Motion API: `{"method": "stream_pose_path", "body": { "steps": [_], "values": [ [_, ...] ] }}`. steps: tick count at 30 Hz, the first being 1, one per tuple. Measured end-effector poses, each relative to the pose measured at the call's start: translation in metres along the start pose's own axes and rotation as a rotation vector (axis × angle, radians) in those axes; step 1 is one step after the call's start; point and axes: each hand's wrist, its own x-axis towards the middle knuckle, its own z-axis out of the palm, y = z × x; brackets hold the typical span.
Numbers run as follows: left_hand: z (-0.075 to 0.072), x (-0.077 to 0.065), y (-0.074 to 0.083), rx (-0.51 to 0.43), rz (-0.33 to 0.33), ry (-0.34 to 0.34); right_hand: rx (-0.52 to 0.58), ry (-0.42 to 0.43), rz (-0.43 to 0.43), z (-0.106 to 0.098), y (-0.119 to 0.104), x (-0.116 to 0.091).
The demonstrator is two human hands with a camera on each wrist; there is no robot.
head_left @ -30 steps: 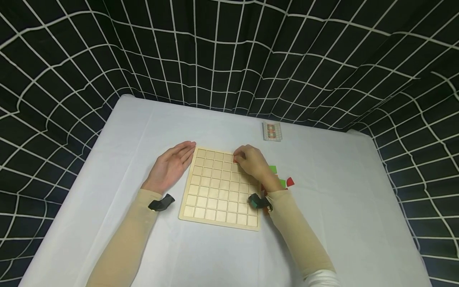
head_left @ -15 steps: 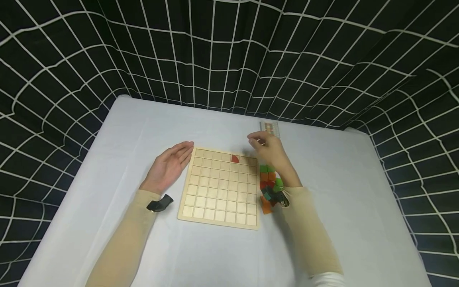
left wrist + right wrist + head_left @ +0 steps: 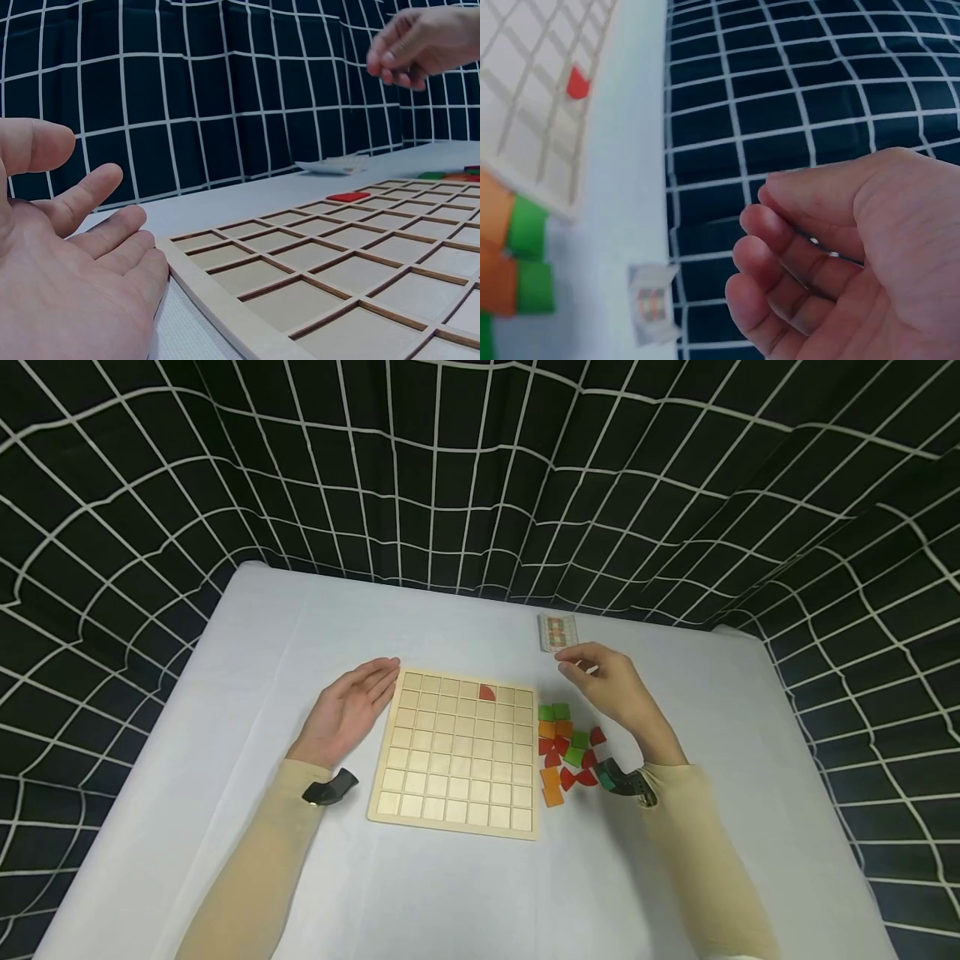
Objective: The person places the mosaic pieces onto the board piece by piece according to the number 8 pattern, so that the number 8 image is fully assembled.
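A pale wooden grid board [image 3: 453,756] lies flat on the table. One red quarter-circle piece [image 3: 487,693] sits in a cell of its far row, and also shows as a red tile [image 3: 349,196] in the left wrist view. My left hand [image 3: 347,710] rests beside the board's left edge, fingers extended and fingertips right at the far left corner. In the air beyond the board's right side is my right hand [image 3: 611,685], its fingers loosely bent. Nothing shows between thumb and fingers of this hand [image 3: 840,255] in the right wrist view.
Right of the board lies a loose cluster of green squares [image 3: 561,711], orange squares [image 3: 552,796] and red quarter-circles [image 3: 587,777]. A small stack of patterned cards [image 3: 558,633] lies behind it. A black grid-patterned curtain [image 3: 480,468] surrounds the white table [image 3: 300,618].
My right hand has let go of the red quarter-circle in the far row, lifted away and moved right past the board. The left hand has kept its place by the board.
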Motion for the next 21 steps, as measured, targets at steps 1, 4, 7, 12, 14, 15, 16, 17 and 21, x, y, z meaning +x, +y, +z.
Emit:
{"method": "stream_pose_path", "body": {
  "steps": [1, 4, 7, 12, 14, 15, 16, 17, 21],
  "values": [
    [0.000, 0.000, 0.000, -0.005, -0.001, 0.001, -0.006, -0.013, 0.010, 0.001, 0.004, -0.002],
    [0.000, 0.000, 0.000, -0.005, -0.003, 0.001, -0.024, -0.052, 0.044, 0.004, 0.015, -0.008],
    [0.000, 0.000, 0.000, 0.000, 0.000, 0.002, -0.045, -0.083, 0.071, 0.007, 0.025, -0.013],
    [-0.001, 0.000, 0.000, 0.011, 0.005, 0.001, -0.064, -0.109, 0.115, 0.013, 0.037, -0.019],
    [-0.001, 0.000, 0.000, 0.016, 0.004, 0.000, -0.054, -0.122, 0.138, 0.015, 0.041, -0.022],
    [-0.002, 0.000, -0.001, 0.018, 0.004, 0.000, -0.048, -0.128, 0.145, 0.016, 0.043, -0.023],
    [-0.002, 0.000, -0.001, 0.021, 0.004, 0.000, -0.041, -0.137, 0.152, 0.017, 0.044, -0.024],
    [-0.002, 0.000, -0.001, 0.022, 0.003, 0.000, -0.034, -0.145, 0.165, 0.018, 0.046, -0.025],
    [-0.001, 0.000, 0.000, 0.021, 0.000, 0.004, -0.050, -0.157, 0.185, 0.023, 0.050, -0.028]
  ]
}}
